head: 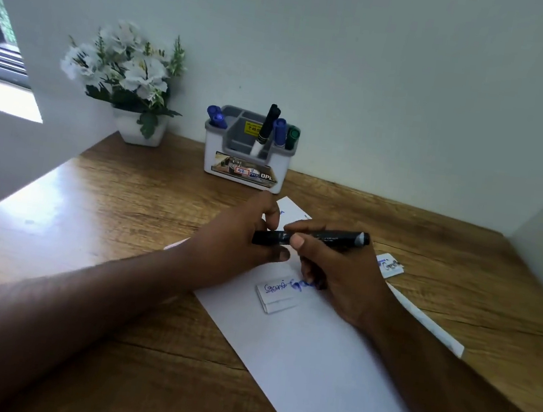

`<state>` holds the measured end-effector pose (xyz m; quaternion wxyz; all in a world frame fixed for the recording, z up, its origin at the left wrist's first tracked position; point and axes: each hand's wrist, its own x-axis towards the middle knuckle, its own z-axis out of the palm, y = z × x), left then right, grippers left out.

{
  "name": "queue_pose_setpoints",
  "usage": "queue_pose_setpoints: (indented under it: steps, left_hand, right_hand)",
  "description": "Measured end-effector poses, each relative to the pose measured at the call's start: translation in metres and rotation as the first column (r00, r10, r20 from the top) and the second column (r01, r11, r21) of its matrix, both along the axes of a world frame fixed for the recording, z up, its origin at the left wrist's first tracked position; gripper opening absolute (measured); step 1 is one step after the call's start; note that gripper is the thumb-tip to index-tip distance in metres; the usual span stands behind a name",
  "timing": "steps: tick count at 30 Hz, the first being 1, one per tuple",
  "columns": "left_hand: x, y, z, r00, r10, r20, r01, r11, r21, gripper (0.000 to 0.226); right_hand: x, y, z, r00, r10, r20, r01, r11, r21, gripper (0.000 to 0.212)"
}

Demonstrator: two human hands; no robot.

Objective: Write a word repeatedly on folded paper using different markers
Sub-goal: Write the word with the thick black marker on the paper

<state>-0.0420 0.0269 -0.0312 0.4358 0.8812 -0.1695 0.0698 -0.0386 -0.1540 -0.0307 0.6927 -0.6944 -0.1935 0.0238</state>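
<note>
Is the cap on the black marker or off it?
Cannot tell for sure. The left hand and right hand both grip the black marker, and fingers cover the place where the cap meets the barrel.

A small folded paper (277, 296) lies flat near the middle, white, with blue handwriting along its top edge. At its 12 o'clock a black marker (310, 238) lies level in the air, its grey-banded end toward 3 o'clock. More capped markers (267, 125), blue, black and green, stand upright farther toward 12 o'clock.
</note>
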Motion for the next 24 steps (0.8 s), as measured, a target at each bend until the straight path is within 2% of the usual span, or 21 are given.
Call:
queue_pose_setpoints:
  steps: [6,11,15,19,22,24]
  left_hand:
    - [-0.001,-0.004,-0.001,0.99,-0.004,0.14,0.0,1.0,0.03,0.03]
    - [-0.007,-0.008,-0.005,0.991,-0.059,0.123,0.055,0.998,0.035,0.03]
    - [-0.008,-0.007,-0.004,0.993,-0.07,0.099,0.077,0.995,-0.069,0.036]
    - [-0.002,0.002,0.002,0.994,-0.077,0.076,0.09,0.979,-0.182,0.049]
    - [0.0,0.017,0.006,0.986,-0.164,0.014,0.161,0.946,-0.281,0.037]
    - [0.0,0.027,0.01,0.993,-0.113,0.016,0.112,0.937,-0.33,0.026]
  right_hand:
    - [-0.006,0.005,0.001,0.998,-0.031,0.058,0.036,0.996,-0.085,0.01]
    - [-0.01,0.012,0.004,0.998,0.063,0.003,-0.062,0.995,-0.075,0.014]
    - [-0.008,0.015,0.01,0.992,0.121,-0.036,-0.122,0.992,-0.035,0.017]
    - [-0.003,0.018,0.009,0.998,0.053,-0.025,-0.053,0.999,-0.01,0.012]
    - [0.002,0.02,0.005,0.998,0.029,0.048,-0.025,0.996,-0.084,0.016]
    - [0.008,0.018,0.003,1.0,-0.031,0.006,0.031,0.998,-0.057,0.03]
